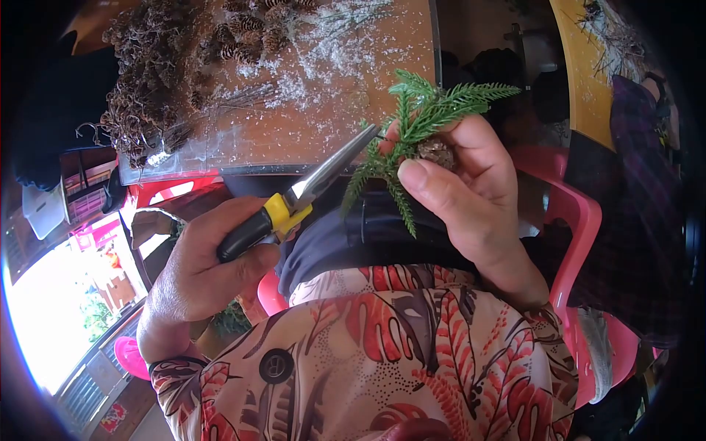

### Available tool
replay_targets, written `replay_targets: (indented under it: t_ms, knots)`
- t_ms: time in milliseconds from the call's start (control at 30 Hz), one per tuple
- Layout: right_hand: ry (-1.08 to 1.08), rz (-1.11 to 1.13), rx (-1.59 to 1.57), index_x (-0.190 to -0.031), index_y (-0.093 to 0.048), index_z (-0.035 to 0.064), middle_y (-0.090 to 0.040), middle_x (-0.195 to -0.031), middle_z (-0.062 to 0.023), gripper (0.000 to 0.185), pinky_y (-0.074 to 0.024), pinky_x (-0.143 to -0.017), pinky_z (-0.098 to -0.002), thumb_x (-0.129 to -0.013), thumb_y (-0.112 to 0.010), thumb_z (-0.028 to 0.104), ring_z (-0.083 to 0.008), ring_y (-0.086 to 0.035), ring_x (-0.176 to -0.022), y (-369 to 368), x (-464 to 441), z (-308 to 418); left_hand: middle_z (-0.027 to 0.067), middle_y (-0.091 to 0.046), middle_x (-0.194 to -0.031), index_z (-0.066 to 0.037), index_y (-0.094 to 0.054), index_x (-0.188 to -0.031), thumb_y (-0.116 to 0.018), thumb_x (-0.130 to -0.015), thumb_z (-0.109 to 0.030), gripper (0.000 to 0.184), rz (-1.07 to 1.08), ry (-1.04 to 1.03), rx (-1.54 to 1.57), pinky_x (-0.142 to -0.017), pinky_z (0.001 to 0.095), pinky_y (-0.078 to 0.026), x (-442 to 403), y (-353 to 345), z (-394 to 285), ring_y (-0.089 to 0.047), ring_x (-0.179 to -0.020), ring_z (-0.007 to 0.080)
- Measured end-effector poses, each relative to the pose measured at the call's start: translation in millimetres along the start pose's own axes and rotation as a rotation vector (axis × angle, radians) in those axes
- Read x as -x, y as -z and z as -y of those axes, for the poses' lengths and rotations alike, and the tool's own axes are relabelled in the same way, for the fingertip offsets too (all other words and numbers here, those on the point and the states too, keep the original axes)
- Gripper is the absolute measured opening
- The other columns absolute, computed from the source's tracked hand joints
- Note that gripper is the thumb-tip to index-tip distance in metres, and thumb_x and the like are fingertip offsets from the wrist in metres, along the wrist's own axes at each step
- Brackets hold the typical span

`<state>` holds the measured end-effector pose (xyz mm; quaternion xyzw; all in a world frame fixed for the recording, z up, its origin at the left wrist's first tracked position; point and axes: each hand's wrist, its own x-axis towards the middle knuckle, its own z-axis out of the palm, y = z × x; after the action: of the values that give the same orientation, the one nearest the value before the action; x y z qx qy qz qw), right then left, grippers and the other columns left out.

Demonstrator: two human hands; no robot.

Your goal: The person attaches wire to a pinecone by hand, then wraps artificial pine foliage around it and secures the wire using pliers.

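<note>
My left hand (213,257) is wrapped round the black and yellow handles of long-nose pliers (323,173). The metal jaws point up and to the right, with their tip at the green sprig. Between the thumb and fingers of my right hand (471,180) is an artificial green sprig (423,125), its needled branches spreading up, right and down. A small brown pine cone (436,153) sits at the sprig's middle, beside my right thumb. Whether the jaws grip anything is too small to tell.
On the brown table (257,140) lie a heap of dark wiry twigs (151,73), several pine cones (254,33) and white flakes. A pink chair (581,220) stands at the right, near a person in a dark checked sleeve (636,169).
</note>
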<state>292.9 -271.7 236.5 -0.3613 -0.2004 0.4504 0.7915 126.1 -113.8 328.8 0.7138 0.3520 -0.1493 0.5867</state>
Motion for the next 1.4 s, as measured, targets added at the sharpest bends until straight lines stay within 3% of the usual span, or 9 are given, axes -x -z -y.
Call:
replay_targets:
  t_ms: [367, 467, 667, 767, 867, 1033, 1200, 1300, 1400]
  knots:
    - [0.075, -0.061, 0.130, -0.101, -0.046, -0.0011, -0.052, -0.087, 0.0011, 0.021, -0.0381, -0.066, -0.0161, -0.081, -0.053, -0.001, -0.0015, -0.046, -0.075, -2.0, 1.0, -3.1, 0.0045, -0.052, -0.087, 0.002, -0.047, -0.110, -0.060, -0.078, -0.006, 0.035, -0.017, -0.135, -0.138, -0.061, 0.0206, -0.040, -4.6, -1.9, 5.2, -0.048, -0.071, 0.0066]
    - [0.096, -0.033, 0.190, -0.106, -0.045, -0.0021, -0.052, -0.094, -0.0031, 0.026, -0.0380, -0.073, -0.0182, -0.081, -0.051, 0.000, -0.0042, -0.047, -0.081, 0.1, 2.1, -3.0, 0.0150, -0.055, -0.103, 0.004, -0.042, -0.116, -0.050, -0.078, 0.004, 0.039, 0.062, -0.025, -0.174, -0.080, 0.0282, -0.044, -4.9, 1.9, 0.0, -0.054, -0.094, 0.0201]
    - [0.114, -0.019, 0.252, -0.110, -0.043, -0.0026, -0.052, -0.096, -0.0037, 0.029, -0.0371, -0.074, -0.0176, -0.082, -0.050, -0.001, -0.0040, -0.046, -0.082, -1.9, 2.4, -8.0, 0.0116, -0.056, -0.099, 0.003, -0.044, -0.113, -0.051, -0.080, 0.001, 0.034, 0.026, -0.007, -0.196, -0.074, 0.0249, -0.045, -4.9, -2.6, -5.9, -0.055, -0.086, 0.0152]
    - [0.158, -0.040, 0.253, -0.096, -0.046, -0.0023, -0.052, -0.080, -0.0004, 0.016, -0.0381, -0.060, -0.0164, -0.081, -0.052, -0.002, -0.0015, -0.045, -0.069, -3.0, 2.1, -11.6, 0.0099, -0.056, -0.098, 0.003, -0.045, -0.112, -0.052, -0.080, -0.001, 0.033, 0.020, -0.009, -0.224, -0.070, 0.0242, -0.045, -7.7, -4.0, -5.8, -0.055, -0.081, 0.0132]
    - [0.166, -0.065, 0.275, -0.095, -0.045, -0.0026, -0.052, -0.079, -0.0003, 0.015, -0.0377, -0.059, -0.0166, -0.082, -0.052, -0.002, -0.0013, -0.044, -0.068, -4.3, 1.4, -13.3, 0.0085, -0.056, -0.095, 0.003, -0.046, -0.110, -0.053, -0.080, -0.003, 0.032, 0.043, -0.220, -0.369, -0.068, 0.0232, -0.045, -13.0, -2.2, 2.2, -0.056, -0.078, 0.0120]
    - [0.148, -0.127, 0.257, -0.094, -0.045, -0.0023, -0.051, -0.078, 0.0002, 0.013, -0.0370, -0.058, -0.0171, -0.082, -0.052, 0.000, -0.0016, -0.044, -0.066, -8.7, 0.5, -14.4, 0.0088, -0.057, -0.096, 0.003, -0.045, -0.111, -0.055, -0.080, -0.004, 0.033, 0.030, -0.114, -0.294, -0.070, 0.0238, -0.045, -13.7, -4.6, 2.2, -0.056, -0.080, 0.0133]
    - [0.031, -0.105, 0.039, -0.091, -0.046, -0.0007, -0.051, -0.080, 0.0004, 0.010, -0.0372, -0.060, -0.0165, -0.084, -0.051, 0.004, -0.0020, -0.045, -0.068, -7.4, 2.0, -7.6, 0.0105, -0.056, -0.094, 0.003, -0.045, -0.111, -0.058, -0.078, -0.005, 0.036, -0.038, -0.302, -0.396, -0.071, 0.0249, -0.044, -15.1, -8.0, 4.7, -0.055, -0.081, 0.0150]
    - [-0.075, -0.030, 0.032, -0.114, -0.043, -0.0022, -0.051, -0.108, -0.0104, 0.033, -0.0384, -0.073, -0.0226, -0.084, -0.048, 0.011, -0.0095, -0.048, -0.085, -0.2, 1.3, -4.6, 0.0120, -0.053, -0.090, 0.002, -0.048, -0.107, -0.061, -0.076, -0.006, 0.034, -0.069, -0.289, -0.312, -0.068, 0.0260, -0.042, -14.1, -10.2, 1.5, -0.053, -0.077, 0.0169]
    - [-0.056, -0.034, -0.031, -0.114, -0.044, -0.0019, -0.049, -0.113, -0.0128, 0.035, -0.0385, -0.073, -0.0246, -0.083, -0.047, 0.013, -0.0119, -0.049, -0.087, -0.7, 0.3, -1.9, 0.0121, -0.054, -0.092, 0.003, -0.048, -0.107, -0.060, -0.077, -0.006, 0.033, -0.041, -0.300, -0.300, -0.068, 0.0251, -0.042, -14.2, -9.1, 1.4, -0.053, -0.078, 0.0150]
